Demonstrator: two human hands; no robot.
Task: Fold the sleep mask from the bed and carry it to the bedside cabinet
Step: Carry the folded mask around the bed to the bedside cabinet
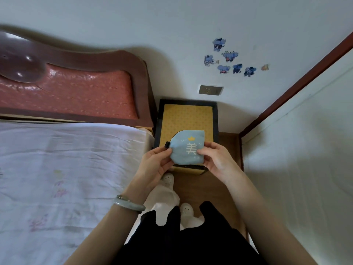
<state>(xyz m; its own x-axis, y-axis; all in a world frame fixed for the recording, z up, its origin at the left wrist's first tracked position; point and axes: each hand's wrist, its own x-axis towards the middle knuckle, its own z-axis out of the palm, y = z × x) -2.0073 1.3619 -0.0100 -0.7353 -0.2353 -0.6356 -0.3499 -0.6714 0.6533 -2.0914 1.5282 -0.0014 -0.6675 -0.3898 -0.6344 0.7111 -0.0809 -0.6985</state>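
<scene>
Sleep mask (186, 148) folded, pale blue, cream character print

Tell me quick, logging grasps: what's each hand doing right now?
Left hand: closed on the sleep mask's left edge.
Right hand: closed on the sleep mask's right edge.

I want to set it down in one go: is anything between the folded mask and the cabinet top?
Nothing visible: both hands hold the sleep mask just above the bedside cabinet, whose yellow top shows bare.
</scene>
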